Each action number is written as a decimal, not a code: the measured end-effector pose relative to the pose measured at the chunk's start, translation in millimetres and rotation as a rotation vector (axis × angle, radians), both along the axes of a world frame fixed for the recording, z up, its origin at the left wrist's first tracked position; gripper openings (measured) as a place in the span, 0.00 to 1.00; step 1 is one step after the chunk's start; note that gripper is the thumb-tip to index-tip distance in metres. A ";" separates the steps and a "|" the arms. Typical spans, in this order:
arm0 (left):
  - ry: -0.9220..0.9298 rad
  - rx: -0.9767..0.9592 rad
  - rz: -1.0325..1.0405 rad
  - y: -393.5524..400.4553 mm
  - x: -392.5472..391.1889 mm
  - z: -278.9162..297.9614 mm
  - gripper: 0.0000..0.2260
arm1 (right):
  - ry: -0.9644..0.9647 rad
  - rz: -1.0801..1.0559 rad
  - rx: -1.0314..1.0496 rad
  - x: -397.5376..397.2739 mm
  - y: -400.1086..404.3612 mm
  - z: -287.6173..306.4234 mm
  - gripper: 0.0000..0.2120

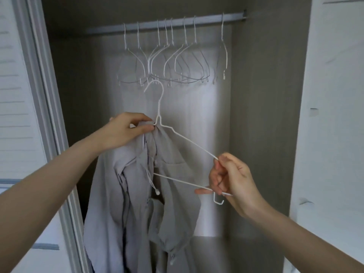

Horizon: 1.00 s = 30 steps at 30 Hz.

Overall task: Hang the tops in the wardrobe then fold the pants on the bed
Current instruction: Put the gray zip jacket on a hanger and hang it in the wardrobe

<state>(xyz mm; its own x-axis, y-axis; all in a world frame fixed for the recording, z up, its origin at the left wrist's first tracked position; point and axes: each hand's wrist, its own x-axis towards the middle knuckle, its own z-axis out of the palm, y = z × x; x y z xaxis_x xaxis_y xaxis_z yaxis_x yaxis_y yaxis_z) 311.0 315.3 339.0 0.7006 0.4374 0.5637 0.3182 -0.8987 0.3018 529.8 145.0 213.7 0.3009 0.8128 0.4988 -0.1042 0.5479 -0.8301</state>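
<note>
Grey top (141,203) is hanging before the open wardrobe (262,95); we are pinching its collar in left hand (126,131) fingers, right hand (230,180) fingers gripping the white hanger's (189,141) end.

Plain pale grey top (137,203) on a white wire hanger (185,138); more white hangers (167,54) on a grey rail (177,23); grey-brown wardrobe (266,95) interior.

hands (126,129): 2 | grey top (137,203): 1 | held hanger (185,138): 1 | rail hangers (167,62): roughly 8
</note>
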 end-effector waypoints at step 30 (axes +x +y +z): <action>-0.601 -0.156 0.086 20.9 -15.1 -40.6 0.05 | -1.590 -0.052 -0.668 -46.3 57.1 -75.9 0.21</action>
<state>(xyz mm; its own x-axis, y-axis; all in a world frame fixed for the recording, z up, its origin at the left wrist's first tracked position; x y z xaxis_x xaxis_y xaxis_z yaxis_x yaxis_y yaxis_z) 295.9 336.2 298.4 0.2393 0.5871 0.7733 0.1217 -0.8083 0.5760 483.5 202.0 137.8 -0.0826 0.9931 -0.0832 0.9845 0.0684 -0.1616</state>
